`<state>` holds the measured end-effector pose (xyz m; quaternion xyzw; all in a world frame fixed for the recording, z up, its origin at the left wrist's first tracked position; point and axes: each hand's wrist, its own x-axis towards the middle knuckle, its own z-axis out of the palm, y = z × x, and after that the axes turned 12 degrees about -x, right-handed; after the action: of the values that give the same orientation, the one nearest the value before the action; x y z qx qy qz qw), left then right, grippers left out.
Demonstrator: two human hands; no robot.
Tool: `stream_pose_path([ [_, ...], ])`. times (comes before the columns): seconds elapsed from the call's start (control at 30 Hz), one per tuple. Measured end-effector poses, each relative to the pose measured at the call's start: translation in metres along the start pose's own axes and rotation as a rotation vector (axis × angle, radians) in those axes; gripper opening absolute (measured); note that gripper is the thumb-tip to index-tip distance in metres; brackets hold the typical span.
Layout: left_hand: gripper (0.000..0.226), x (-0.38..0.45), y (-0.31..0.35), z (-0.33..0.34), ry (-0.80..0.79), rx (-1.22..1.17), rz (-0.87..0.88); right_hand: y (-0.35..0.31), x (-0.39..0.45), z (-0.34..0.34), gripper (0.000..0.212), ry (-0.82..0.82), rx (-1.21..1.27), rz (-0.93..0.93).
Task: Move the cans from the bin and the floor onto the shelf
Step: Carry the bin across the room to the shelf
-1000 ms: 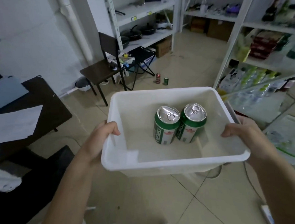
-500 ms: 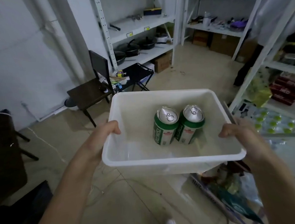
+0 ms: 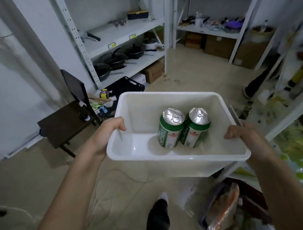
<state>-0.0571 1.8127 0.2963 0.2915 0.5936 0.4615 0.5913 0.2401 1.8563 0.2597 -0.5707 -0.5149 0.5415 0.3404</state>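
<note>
Storeroom, tiled floor [image 3: 206,81]; white metal shelving at 11 and 1 o'clock, the 11 o'clock unit carrying black pans [image 3: 117,59]. Dark chair [image 3: 67,122] at 9 o'clock.

White plastic bin [image 3: 177,161] held level at centre frame. Left hand [image 3: 106,134] closed on the 9 o'clock rim, thumb hooked inside; right hand [image 3: 241,133] closed on the 3 o'clock rim.

Two green beer cans [image 3: 182,129] upright inside, touching, long axes vertical, set toward the 3 o'clock half, so nearer the right hand.

Judgement: carry phase; both hands occupied, so the bin probably needs setting down before either can is lifted. No floor cans visible.
</note>
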Motion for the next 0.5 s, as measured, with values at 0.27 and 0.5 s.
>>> stream_pose_path([
  [0.27,0.019,0.191,0.095,0.022,-0.124,0.067,0.006,-0.057,0.156,-0.010,0.023,0.185,-0.005,-0.017],
  [0.5,0.021,0.318,0.155,0.056,-0.161,0.093,-0.022,-0.094,0.277,-0.034,0.017,0.206,-0.008,0.001],
])
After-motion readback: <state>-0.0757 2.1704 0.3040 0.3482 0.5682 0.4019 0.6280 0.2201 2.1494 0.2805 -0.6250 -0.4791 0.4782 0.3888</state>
